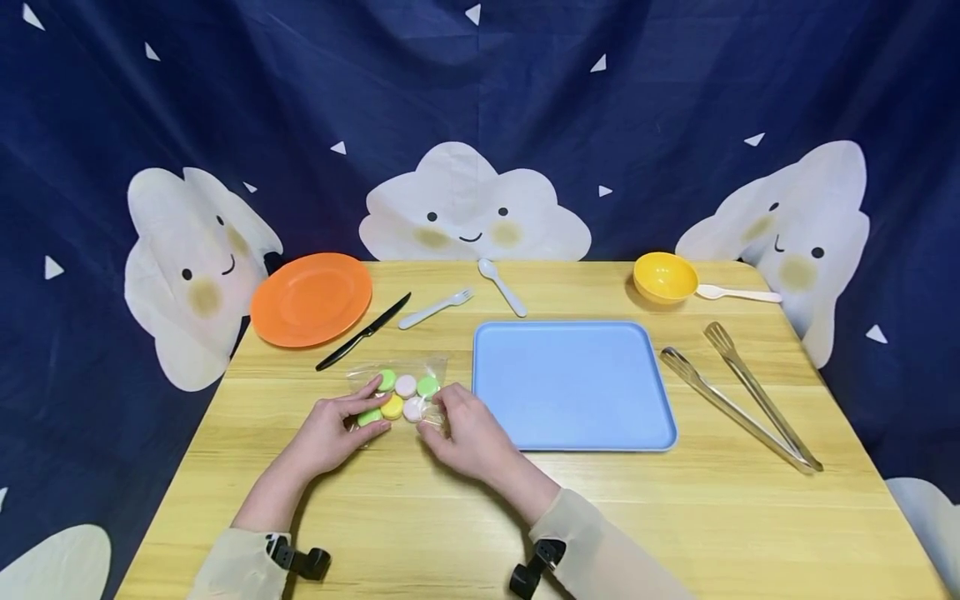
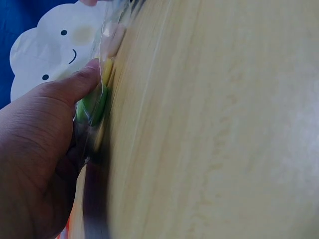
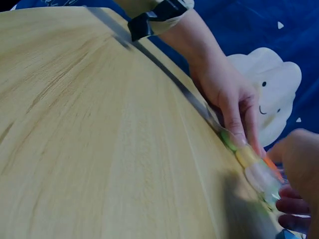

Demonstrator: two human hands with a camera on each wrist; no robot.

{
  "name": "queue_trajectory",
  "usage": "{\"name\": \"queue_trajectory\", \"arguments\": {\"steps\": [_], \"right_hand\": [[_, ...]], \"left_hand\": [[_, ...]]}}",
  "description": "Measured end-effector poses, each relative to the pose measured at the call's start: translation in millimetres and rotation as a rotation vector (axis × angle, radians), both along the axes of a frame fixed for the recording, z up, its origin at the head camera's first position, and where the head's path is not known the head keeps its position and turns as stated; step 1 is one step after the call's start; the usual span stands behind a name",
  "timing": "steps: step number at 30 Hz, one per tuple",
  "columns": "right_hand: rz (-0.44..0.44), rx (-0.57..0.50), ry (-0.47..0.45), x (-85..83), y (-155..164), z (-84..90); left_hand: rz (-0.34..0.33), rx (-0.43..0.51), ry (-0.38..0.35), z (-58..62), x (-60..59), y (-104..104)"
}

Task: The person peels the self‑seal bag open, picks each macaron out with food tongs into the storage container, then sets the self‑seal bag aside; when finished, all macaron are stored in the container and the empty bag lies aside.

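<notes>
The left hand pinches the left end of a clear bag between thumb and fingers; the right hand grips its right end, thumb and forefinger closed on the plastic. The bag is left of the middle of the wooden table; whether it touches the wood cannot be told. Round pieces in green, yellow and pale lilac show through it. The left wrist view gives the bag nearly edge-on, with the left thumb laid along its face. The right wrist view adds the curled lower fingers of the right hand, tucked out of sight from above.

Each pale sleeve has a black device at the cuff. Just beyond the bag, a black knife slants toward an orange plate at the table's far left corner. A pale fork lies right of the knife, and a pale spoon touches the far edge.

A blue tray lies beside the right hand, then metal tongs, spread, toward the right edge. Near the far right corner, a pale pink utensil lies beside a yellow bowl. Dark blue cloth with clouds hangs behind; script-like marks on dark blue, in the right wrist view's top-left corner, are cut off and unreadable.
</notes>
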State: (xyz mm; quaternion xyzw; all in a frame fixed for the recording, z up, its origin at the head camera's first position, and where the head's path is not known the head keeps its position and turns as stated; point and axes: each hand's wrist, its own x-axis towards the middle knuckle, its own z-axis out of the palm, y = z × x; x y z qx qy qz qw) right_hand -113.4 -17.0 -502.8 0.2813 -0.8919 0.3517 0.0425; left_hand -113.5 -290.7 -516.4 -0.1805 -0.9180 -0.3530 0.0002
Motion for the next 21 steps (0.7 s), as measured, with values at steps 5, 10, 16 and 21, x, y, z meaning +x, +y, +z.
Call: {"name": "queue_trajectory", "arguments": {"steps": [5,10,16,21], "right_hand": [[-0.005,0.058,0.042,-3.2,-8,-1.3],[-0.043,0.063,0.063,-4.9,-4,1.6],[-0.122,0.031,0.128,-7.3,10,2.2],[-0.152,0.017,0.129,-11.5,17,1.1]], "left_hand": [[0.000,-0.001,-0.007,-0.6,0.2,0],[0.001,0.008,-0.014,-2.4,0.3,1],[0.000,0.011,-0.020,-3.3,0.7,0],[0.000,0.006,-0.015,-2.0,-0.3,0]]}}
